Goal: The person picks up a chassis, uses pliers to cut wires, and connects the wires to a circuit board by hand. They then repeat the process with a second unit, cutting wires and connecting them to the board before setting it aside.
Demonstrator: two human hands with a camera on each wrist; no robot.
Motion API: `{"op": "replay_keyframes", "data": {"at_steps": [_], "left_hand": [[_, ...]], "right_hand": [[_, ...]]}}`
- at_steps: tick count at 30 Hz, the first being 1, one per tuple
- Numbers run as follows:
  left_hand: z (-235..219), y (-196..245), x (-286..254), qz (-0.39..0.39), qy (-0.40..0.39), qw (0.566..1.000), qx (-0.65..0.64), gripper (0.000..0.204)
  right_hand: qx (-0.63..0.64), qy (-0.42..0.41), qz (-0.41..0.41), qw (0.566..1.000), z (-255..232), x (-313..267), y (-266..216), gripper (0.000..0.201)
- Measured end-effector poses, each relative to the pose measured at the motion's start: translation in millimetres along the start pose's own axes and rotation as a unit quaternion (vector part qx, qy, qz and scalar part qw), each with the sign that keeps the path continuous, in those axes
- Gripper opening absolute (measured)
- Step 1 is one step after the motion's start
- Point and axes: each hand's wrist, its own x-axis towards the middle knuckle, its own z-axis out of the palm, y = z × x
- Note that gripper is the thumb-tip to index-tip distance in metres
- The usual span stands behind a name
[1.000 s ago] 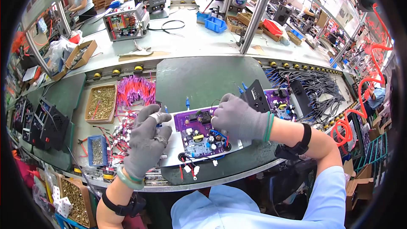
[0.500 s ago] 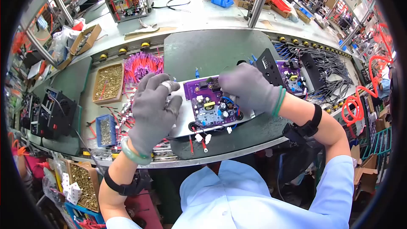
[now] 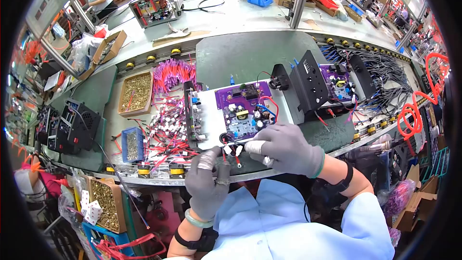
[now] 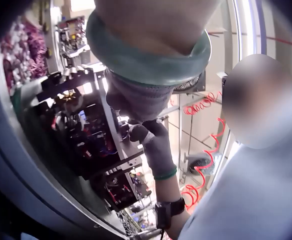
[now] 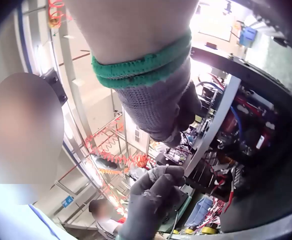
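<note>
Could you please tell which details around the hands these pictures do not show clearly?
- Head view: anything the right hand may pinch, hidden by its own fingers.
- Head view: whether the left hand touches the nearest white connector, too small.
- Head view: printing on the purple board, too small.

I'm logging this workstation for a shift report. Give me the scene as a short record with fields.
Workpiece: purple circuit board on a silvery plate
Left hand: gray-gloved, fingers near the white connectors at the front; grip unclear
Right hand: gray-gloved, just right of those connectors; grip unclear
Left of board: cardboard box of brass-coloured pieces; blue bin
Right of board: black panel; second purple board
</note>
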Motion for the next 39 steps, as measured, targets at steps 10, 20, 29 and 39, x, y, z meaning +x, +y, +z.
{"op": "replay_keyframes", "data": {"at_steps": [10,20,29,39], "left_hand": [[28,-12,15,-0.024,0.019,0.998,-0.063,0.035],[13,2,35,-0.001,0.061,0.994,-0.095,0.023],[-37,-19,106,0.017,-0.058,0.998,0.024,0.013],[-7,-85,139,-0.179,-0.173,0.922,-0.297,0.022]], "right_hand": [[0.073,-0.003,-0.074,0.995,17,-6,-39,0.037],[0.108,0.130,0.108,0.980,22,36,-15,0.043],[0.208,-0.008,0.032,0.977,19,33,-9,0.036],[0.076,0.130,0.084,0.985,50,76,2,0.022]]}}
